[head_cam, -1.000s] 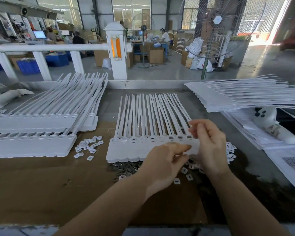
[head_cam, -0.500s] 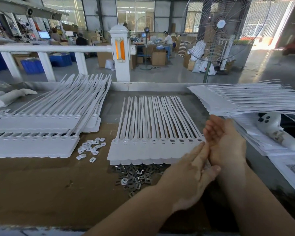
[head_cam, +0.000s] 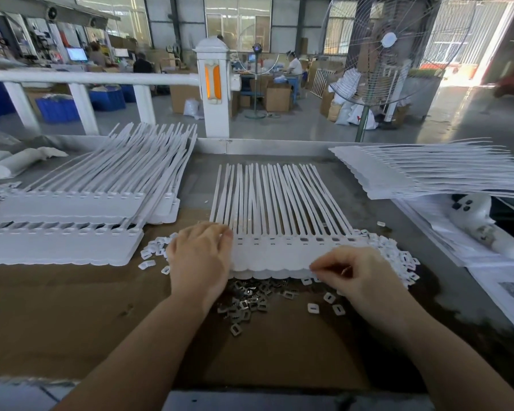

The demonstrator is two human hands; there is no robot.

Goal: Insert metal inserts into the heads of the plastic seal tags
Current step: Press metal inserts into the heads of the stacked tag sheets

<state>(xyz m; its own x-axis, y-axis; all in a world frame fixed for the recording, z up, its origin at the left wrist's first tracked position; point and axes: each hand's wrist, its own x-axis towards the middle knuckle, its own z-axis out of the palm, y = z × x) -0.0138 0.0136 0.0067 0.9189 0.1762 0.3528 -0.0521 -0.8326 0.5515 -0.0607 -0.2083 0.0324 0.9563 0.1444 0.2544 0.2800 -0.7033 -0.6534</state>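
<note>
Head view: I see the bench (head_cam: 72,315) carrying a tag sheet (head_cam: 279,250) at centre, its slotted heads facing me. My left hand (head_cam: 199,259) lies flat, fingers spread, on its left end; my right hand (head_cam: 353,271) pinches the near edge. I judge I'm seating the sheet; next I must pick inserts (head_cam: 247,304) piled just below.

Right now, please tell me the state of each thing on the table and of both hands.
left hand: lies palm down on the left end of the centre sheet
right hand: fingers curled, pinching the sheet's near edge
centre sheet of seal tags: flat, straps pointing away
metal inserts: loose heap in front of the sheet
white plastic caps: scattered loose on the right
left tag stacks: piled, untouched
right tag stack: piled, untouched
</note>
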